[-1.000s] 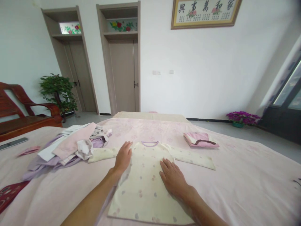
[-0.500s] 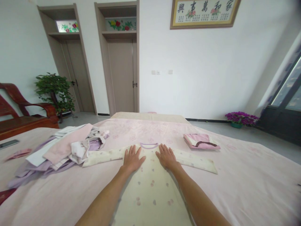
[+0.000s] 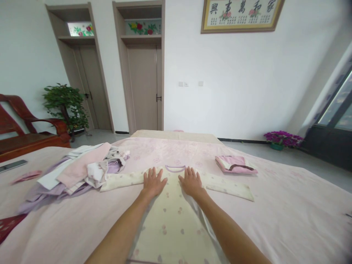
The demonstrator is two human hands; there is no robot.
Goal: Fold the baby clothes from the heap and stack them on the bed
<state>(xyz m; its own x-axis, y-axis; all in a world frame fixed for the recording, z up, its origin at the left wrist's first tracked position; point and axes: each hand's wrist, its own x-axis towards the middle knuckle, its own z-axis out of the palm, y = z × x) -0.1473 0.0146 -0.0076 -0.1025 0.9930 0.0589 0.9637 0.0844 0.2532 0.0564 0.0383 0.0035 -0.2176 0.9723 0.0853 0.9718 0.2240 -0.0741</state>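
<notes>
A pale yellow long-sleeved top [image 3: 173, 216] with small heart and cherry prints lies spread out in front of me. Its lilac neckline faces away from me, and both sleeves stretch out sideways. My left hand [image 3: 154, 182] lies flat on the left shoulder of the top, fingers spread. On the right shoulder rests my right hand [image 3: 191, 182], likewise palm down with its fingers apart. Neither hand grips the cloth. The left cuff reaches the edge of a heap of clothes [image 3: 74, 168] in pink, white and lilac.
Everything lies on a pink floral sheet [image 3: 288, 212]. A folded pink garment [image 3: 235, 165] sits beyond the right sleeve. At the far left are a phone [image 3: 12, 166] and a small pink cloth [image 3: 26, 177]. A wooden bench [image 3: 30, 128] stands behind them.
Both hands have shifted slightly, the right one a little to the left, while staying flat on the top. The view has moved a little.
</notes>
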